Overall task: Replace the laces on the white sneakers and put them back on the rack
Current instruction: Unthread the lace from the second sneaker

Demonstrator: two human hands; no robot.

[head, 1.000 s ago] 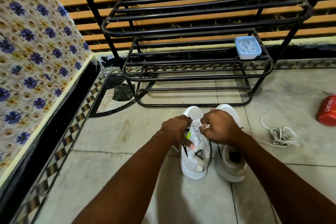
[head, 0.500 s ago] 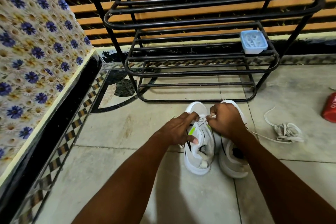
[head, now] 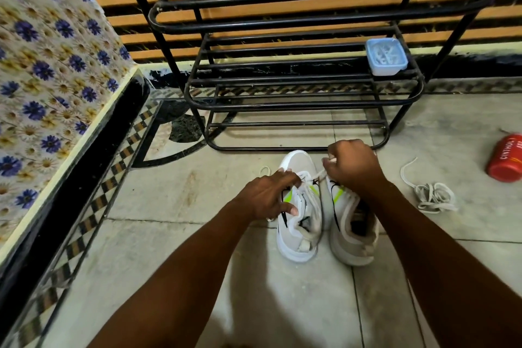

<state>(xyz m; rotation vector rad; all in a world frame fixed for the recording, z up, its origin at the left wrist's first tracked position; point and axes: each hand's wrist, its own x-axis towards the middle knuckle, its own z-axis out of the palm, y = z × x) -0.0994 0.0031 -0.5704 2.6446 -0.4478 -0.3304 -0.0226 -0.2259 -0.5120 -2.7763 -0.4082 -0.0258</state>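
While left hand [head: 268, 195] grips sneaker [head: 300, 237], right hand [head: 353, 167] pinches lace [head: 318, 176] — apparently.

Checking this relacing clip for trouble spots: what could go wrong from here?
1. The right hand pulls the lace taut from the left sneaker; if the left hand loses its hold, the shoe may tip or slide on the tile.
2. The loose laces on the floor beside the right sneaker could get mixed up with the one in use.
3. The small blue box takes up part of one rack shelf and may crowd the sneakers.
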